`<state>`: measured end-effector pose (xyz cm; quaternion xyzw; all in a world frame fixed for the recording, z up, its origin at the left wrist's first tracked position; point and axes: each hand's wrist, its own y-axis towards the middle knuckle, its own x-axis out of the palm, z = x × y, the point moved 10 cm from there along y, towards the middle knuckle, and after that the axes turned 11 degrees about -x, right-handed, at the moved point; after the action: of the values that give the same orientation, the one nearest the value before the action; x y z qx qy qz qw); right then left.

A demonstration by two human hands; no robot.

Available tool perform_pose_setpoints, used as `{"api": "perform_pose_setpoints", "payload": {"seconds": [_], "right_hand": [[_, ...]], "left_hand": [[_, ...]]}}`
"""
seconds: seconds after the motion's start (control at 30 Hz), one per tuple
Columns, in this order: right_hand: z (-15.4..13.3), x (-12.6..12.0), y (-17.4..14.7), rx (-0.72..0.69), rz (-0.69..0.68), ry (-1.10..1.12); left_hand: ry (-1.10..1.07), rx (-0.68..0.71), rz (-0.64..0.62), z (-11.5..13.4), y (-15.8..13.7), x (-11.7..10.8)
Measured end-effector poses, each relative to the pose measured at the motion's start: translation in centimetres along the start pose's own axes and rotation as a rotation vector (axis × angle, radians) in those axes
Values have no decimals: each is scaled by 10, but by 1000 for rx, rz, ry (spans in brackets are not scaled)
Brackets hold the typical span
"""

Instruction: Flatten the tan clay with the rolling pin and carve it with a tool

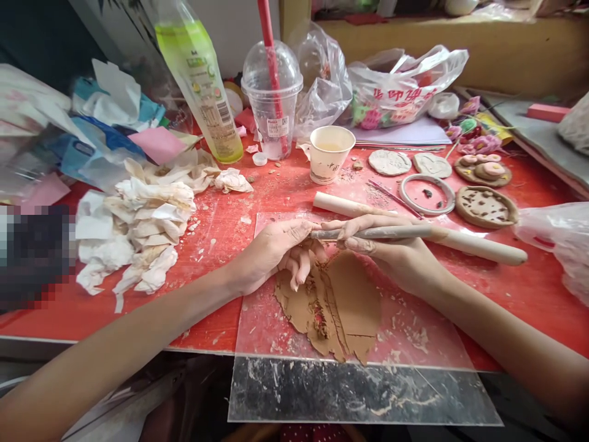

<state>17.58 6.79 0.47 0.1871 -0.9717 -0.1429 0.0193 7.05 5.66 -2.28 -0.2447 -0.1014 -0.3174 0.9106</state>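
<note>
My right hand (pixel 391 248) is closed around a slim grey pen-like clay tool (pixel 391 232), which lies nearly level above the mat. The thumb and forefinger of my left hand (pixel 280 252) pinch the tool's left tip; the other fingers are curled below it. Whatever is at that tip is hidden by the fingers. Under both hands a flat brown clay slab (pixel 356 294) with a ragged edge lies on a clear plastic sheet (pixel 423 393). Straight cuts run through the slab, and a torn gap shows left of them. Behind my right hand rests a pale rolling pin (pixel 481 244).
Crumpled tissues (pixel 151 227) lie left. At the back stand a green bottle (pixel 202 86), a domed plastic cup (pixel 271 98) and a paper cup (pixel 331 153). Clay discs (pixel 389 162) and a ring (pixel 427 212) lie right. The plastic sheet overhangs the red table's front edge.
</note>
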Motion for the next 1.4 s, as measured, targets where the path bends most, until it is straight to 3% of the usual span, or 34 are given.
{"api": "perform_pose_setpoints", "payload": {"seconds": [0.2,0.4,0.63,0.73,0.87,0.97,1.27,1.4], "right_hand": [[-14,5,0,-95,-111,-113],[-16,3,-1,-146,-50,88],[-31,1,-5,-280,-50,28],[-27,-2,-3,-273,-46,54],[-20,0,1,-225,-62,187],[-15,-2,2,-188,-8,196],[-8,-24,3,-125,222,282],[-17,-56,-4,-100,427,-26]], "left_hand": [[59,24,15,0,1,-2],[-35,27,-87,5,-3,11],[-22,-28,-59,6,-7,7],[-8,36,-95,13,-9,9],[133,137,19,24,-12,3],[236,165,98,28,-14,-1],[467,180,146,27,-15,-1],[486,254,304,34,-17,-17]]}}
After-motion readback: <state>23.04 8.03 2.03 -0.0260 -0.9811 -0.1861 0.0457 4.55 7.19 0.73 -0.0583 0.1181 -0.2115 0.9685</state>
